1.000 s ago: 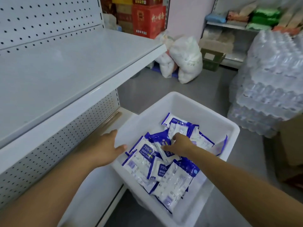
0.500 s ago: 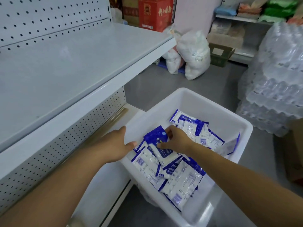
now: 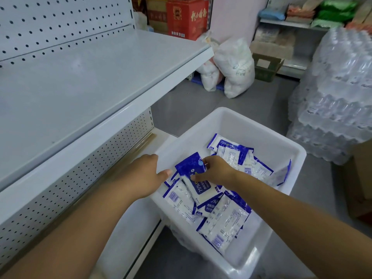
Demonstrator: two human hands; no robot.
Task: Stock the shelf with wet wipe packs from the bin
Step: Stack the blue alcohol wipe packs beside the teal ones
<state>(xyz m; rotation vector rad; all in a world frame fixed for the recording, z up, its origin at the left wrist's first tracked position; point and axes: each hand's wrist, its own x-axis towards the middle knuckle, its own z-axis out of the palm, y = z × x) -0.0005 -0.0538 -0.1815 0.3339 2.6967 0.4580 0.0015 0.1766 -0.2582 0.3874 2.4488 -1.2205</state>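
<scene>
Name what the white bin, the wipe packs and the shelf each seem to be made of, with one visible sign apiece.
White bin: likely moulded plastic; smooth, slightly glossy, rounded rim.
Wipe packs: thin plastic film, probably; shiny, crinkled, printed blue and white.
Shelf: apparently painted sheet metal; flat matt white-grey, perforated back panel.

Pack [image 3: 198, 179] pinched in my right hand [image 3: 218, 171]: "75%", "ALCOHOL" partly visible. Pack below [image 3: 210, 206]: "Alco…". Far pack [image 3: 220, 142]: "75%". Red carton [image 3: 188, 17]: characters unreadable.
</scene>
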